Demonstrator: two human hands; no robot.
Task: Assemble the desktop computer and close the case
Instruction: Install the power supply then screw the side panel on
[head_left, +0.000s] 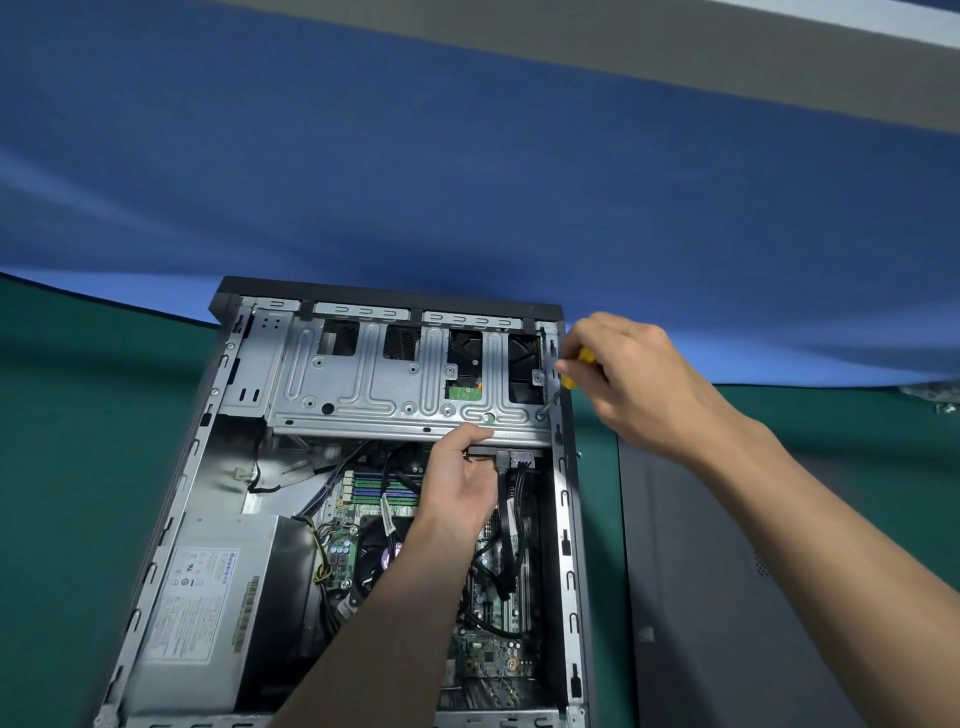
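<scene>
1. Driving the small silver corner screw (540, 416) looks like the step in hand. Head view: the yellow-handled, dark-shafted screwdriver (574, 368) slants down w/ its tip at that screw, at the near R corner of the ribbed grey sheet-metal drive cage (363, 384).
2. To do it well, IMO: bring the shaft more upright over the screw, since a leaning tip can slip out. Press down while turning. Hold the cage flush so the holes line up. Stop at snug, as thin sheet metal prob. strips easily.
3. R hand (628, 384): closed round the screwdriver handle, fingers wrapped; most of the handle is hidden under them.
4. L hand (460, 483): thumb on top of the cage's front lip, fingers curled underneath, gripping the lip to steady it. It sits just beside the black cables (506, 499) plugged in under the cage.
5. Task's thing: the open black-and-grey desktop tower case (389, 293) lies on its side on the green table mat (62, 467), mid-view, insides up.
6. Inside: boxy silver PSU (218, 587) near L, green mobo (488, 649) near R.
7. Flat dark grey side panel (701, 571) lies on the mat just R of the case, not fitted, so closing isn't done yet.
</scene>
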